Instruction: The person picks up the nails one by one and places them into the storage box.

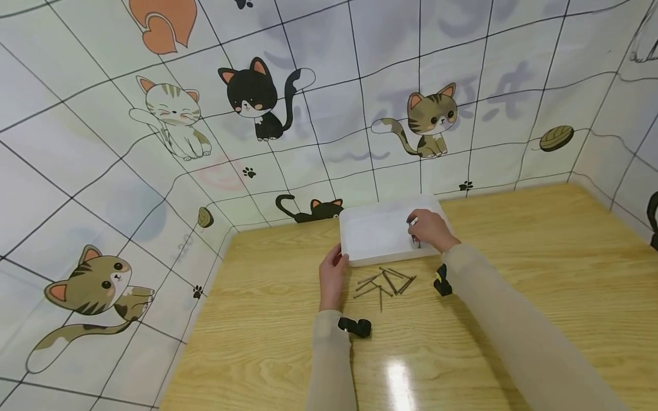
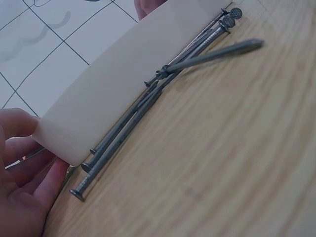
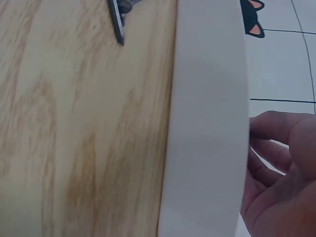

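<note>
A shallow white tray [image 1: 377, 231] stands on the wooden table against the wall. At its front left corner, my left hand [image 1: 332, 275] grips the rim; in the left wrist view, the fingers [image 2: 22, 123] bend round that corner. Over the right part of the tray, my right hand [image 1: 432, 229] pinches dark, slim metal, apparently a nail, pointing down towards the tray floor. The tray's side wall [image 3: 207, 118] hides its fingertips in the right wrist view. Several long steel nails [image 1: 389, 281] lie loosely crossed in front of the tray, also seen close up as nails [image 2: 118, 136] along its wall.
The wooden table [image 1: 267, 319] extends to both sides and towards me. A wall covering with cat drawings [image 1: 252, 97] rises directly behind the tray and along the left. Black wrist camera mounts [image 1: 356, 327] sit on both sleeves. A dark object [image 1: 653, 220] shows at the right edge.
</note>
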`<action>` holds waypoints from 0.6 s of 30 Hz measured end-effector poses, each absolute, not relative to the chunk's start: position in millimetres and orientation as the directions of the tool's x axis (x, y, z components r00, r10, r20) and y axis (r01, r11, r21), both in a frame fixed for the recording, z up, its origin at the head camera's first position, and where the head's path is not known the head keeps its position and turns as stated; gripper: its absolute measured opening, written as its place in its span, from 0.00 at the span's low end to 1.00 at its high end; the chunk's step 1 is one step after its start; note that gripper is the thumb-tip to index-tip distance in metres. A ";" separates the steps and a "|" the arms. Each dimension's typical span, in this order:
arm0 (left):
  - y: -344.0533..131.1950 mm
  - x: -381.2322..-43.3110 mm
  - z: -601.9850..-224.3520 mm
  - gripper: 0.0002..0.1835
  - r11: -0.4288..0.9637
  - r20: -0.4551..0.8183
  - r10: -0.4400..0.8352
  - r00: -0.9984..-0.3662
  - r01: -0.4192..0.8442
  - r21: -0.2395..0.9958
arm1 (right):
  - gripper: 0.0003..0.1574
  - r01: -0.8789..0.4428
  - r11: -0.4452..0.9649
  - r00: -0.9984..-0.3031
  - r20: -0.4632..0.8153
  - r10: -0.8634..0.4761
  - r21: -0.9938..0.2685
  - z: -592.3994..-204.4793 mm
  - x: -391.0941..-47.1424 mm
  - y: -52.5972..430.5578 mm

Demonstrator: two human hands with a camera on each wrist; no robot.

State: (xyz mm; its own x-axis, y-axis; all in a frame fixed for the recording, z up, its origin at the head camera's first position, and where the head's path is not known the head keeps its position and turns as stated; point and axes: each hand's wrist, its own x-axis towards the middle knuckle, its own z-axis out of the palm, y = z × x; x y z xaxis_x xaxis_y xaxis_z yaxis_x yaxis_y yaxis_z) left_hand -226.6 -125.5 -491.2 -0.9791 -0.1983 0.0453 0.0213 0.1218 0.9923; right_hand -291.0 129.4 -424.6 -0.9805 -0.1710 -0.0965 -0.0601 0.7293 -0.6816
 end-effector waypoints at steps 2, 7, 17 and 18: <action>-124.8 -227.1 -491.8 0.22 0.125 0.044 -0.200 -0.979 0.019 0.992 | 0.22 -0.058 0.756 -0.979 -0.110 -0.169 -0.652 -426.3 -291.8 129.5; -124.0 -226.8 -489.1 0.22 0.136 0.046 -0.208 -0.977 0.017 0.991 | 0.22 -0.065 0.793 -0.977 -0.124 -0.175 -0.606 -428.4 -291.8 129.6; -123.8 -220.9 -479.3 0.22 0.137 0.024 -0.187 -0.982 -0.002 0.991 | 0.20 -0.113 0.838 -0.977 -0.093 -0.191 -0.534 -432.2 -288.9 127.9; -123.6 -220.6 -478.9 0.22 0.135 0.023 -0.188 -0.982 -0.003 0.991 | 0.19 -0.116 0.839 -0.977 -0.091 -0.193 -0.532 -431.9 -288.4 127.5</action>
